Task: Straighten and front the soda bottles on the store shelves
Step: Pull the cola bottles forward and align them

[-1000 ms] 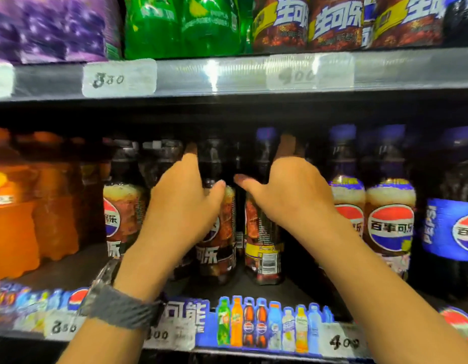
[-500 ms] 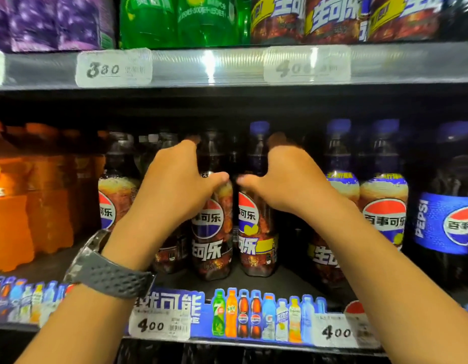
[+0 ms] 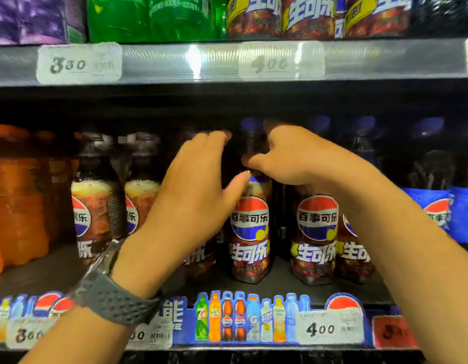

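Note:
Dark Pepsi cola bottles stand in a row on the middle shelf. The centre bottle has a blue cap and its label faces front. My right hand curls round that bottle's neck, thumb on the left, fingers behind. My left hand is spread with fairly straight fingers over the top of the neighbouring bottle, which it mostly hides; its thumb tip touches the centre bottle's shoulder. Two more fronted bottles stand under my right forearm. Two black-capped bottles at left face partly sideways.
Orange soda bottles fill the shelf's left end and big blue-labelled Pepsi bottles the right. The upper shelf edge carries price tags, with green and cola bottles above. A price strip runs along the front edge.
The centre bottle's label has turned to face front. My right hand has risen from the bottle's body to its neck. My left hand has lifted and loosened, thumb spread.

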